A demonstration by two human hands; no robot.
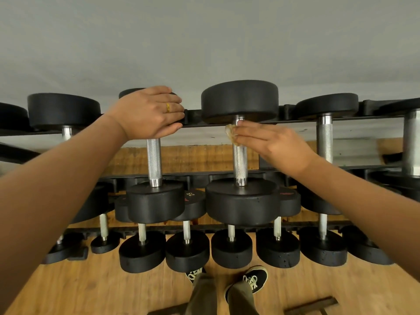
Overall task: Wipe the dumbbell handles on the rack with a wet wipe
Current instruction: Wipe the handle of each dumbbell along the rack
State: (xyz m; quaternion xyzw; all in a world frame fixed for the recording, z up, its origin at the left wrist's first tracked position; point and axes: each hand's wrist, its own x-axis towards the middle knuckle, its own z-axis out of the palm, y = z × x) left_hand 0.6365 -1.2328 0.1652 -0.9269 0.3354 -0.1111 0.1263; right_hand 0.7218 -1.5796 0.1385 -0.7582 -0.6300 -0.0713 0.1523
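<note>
Two grips at the black metal rack point(193, 123): your right grip point(276, 144), fingers point(250, 133) straight, presses a beige wet wipe point(230, 133) onto a knurled chrome dumbbell handle point(240, 160); your left grip point(147, 112) clasps the next black weight head point(127, 92).

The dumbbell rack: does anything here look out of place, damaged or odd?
The dumbbells sit straight on the rack. Only the wipe at the right hand stands out: crumpled and brownish, so it looks soiled.

A plain grey wall point(204, 37) fills the view toward twelve o'clock. A wood-plank floor point(91, 287) spreads below. At six o'clock, two dark lace-up shoes point(254, 278) show under olive trouser legs point(202, 296). A dark wooden bar point(311, 303) lies at five o'clock.
</note>
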